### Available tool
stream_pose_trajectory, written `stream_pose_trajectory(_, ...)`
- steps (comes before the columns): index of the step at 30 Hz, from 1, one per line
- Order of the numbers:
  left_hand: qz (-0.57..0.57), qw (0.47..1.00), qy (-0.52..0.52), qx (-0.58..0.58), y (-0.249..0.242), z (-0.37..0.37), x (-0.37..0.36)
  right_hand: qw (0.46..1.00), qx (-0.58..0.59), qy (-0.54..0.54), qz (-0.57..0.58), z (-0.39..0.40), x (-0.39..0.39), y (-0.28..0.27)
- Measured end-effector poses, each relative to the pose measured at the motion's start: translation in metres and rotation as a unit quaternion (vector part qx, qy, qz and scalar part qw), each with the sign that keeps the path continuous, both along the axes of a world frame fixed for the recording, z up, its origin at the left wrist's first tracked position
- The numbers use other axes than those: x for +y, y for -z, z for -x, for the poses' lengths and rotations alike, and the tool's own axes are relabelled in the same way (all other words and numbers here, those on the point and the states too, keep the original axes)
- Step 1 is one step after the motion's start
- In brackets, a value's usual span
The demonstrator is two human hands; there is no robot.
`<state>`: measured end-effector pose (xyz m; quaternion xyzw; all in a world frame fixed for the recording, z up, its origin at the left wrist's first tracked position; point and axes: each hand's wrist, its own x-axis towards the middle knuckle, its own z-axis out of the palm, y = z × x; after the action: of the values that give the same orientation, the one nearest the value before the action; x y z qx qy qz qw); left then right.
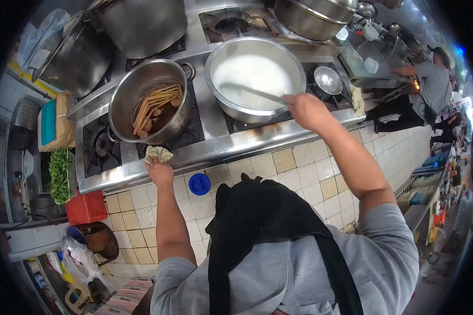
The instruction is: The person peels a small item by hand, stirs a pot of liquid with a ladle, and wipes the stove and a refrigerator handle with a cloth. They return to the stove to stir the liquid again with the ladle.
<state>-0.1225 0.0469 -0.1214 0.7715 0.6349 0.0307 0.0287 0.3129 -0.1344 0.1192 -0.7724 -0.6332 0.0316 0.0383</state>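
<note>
Arms (347, 152) outstretched, right fingers (292, 101) grip a metal handle (260, 93), left fingers (153, 164) clutch a cloth (160, 153).

You had bright light, with glare streaking the front edge of the steel gas stove (255, 138) and bluish-white flare at far right. The white liquid (260, 71) looked nearly textureless. Fisheye distortion bowed the margins into black corners.

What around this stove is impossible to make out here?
In the head view:
Utensil in the right hand: far end, hidden by white contents.
Cooking pot: its floor, covered by brown sticks.
Tall pot: top, cut off by the upper edge.
Co-worker: finger positions, too small.
</note>
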Motion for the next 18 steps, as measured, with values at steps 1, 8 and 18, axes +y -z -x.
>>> stream_pose_trajectory(1, -0.002, 1.000, 0.008, -0.015, -0.007, -0.001, -0.002, 1.000, 0.001, -0.003, 0.001, 0.000, 0.007, 0.007)
stream_pose_trajectory(8, 0.026, 1.000, -0.009, -0.016, -0.018, -0.008, -0.005, 0.993, 0.017, 0.109, -0.030, -0.016, 0.035, 0.042)
stream_pose_trajectory(18, 0.035, 0.999, -0.041, 0.006, -0.005, -0.008, 0.001, 0.983, 0.167, 0.052, 0.057, -0.015, 0.037, 0.005)
